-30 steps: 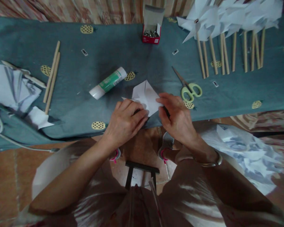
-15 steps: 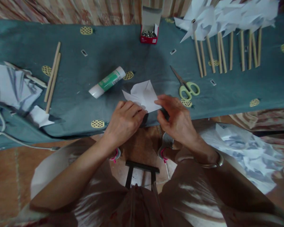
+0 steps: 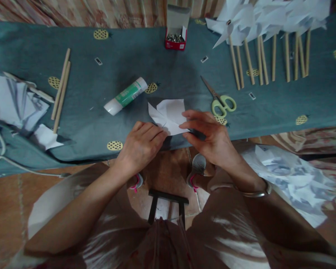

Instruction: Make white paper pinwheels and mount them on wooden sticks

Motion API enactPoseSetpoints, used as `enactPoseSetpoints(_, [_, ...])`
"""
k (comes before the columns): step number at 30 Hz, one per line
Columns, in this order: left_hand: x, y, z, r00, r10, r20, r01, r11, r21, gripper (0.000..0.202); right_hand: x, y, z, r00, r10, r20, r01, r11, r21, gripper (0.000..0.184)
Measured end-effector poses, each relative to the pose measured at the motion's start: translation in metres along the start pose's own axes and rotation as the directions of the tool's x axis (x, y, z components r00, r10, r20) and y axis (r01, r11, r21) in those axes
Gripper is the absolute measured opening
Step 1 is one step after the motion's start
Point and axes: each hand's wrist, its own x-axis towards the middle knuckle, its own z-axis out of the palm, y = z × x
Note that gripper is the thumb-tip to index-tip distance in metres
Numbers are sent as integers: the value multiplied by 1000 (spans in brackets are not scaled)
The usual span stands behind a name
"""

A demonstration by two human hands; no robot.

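A white folded paper piece (image 3: 169,116) lies near the front edge of the teal cloth-covered table (image 3: 168,71). My left hand (image 3: 141,144) rests on the paper's lower left part, fingers together and pressing it down. My right hand (image 3: 210,134) pinches the paper's right edge between thumb and fingers. A glue stick (image 3: 126,96) with a green label lies just left of the paper. Green-handled scissors (image 3: 220,101) lie to the right of it.
A red box of pins (image 3: 175,35) stands open at the back. Finished paper pinwheels on wooden sticks (image 3: 263,37) lie at the back right. Two loose sticks (image 3: 61,87) and paper sheets (image 3: 14,104) are at the left. Paper scraps (image 3: 291,179) cover the floor on the right.
The paper has been turned and flattened between my hands. My right hand has shifted slightly right along its edge, while my left hand has slid a little lower.
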Motion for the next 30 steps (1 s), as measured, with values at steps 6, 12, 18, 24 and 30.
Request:
enactPoseSetpoints(6, [-4,-2,-5,999,-12,35,14,998,-66,18,3,2,-2,998,31,54,-37,994,104,11])
enactPoseSetpoints(12, [-6,-2,-5,1000,13,8,-13,996,-84,14,6,4,-2,996,5,87,-19,988,155,12])
enactPoseSetpoints(18, [-5,5,0,997,10,-70,-19,991,-133,15,10,0,7,997,14,77,-26,985,168,13])
enactPoseSetpoints(24, [-5,9,2,999,-7,-42,1,988,-155,23,16,1,16,999,18,36,-21,996,86,11])
enactPoseSetpoints(30, [-7,7,3,999,14,-32,-18,990,-140,21,19,1,24,999,53,7,-53,998,27,10])
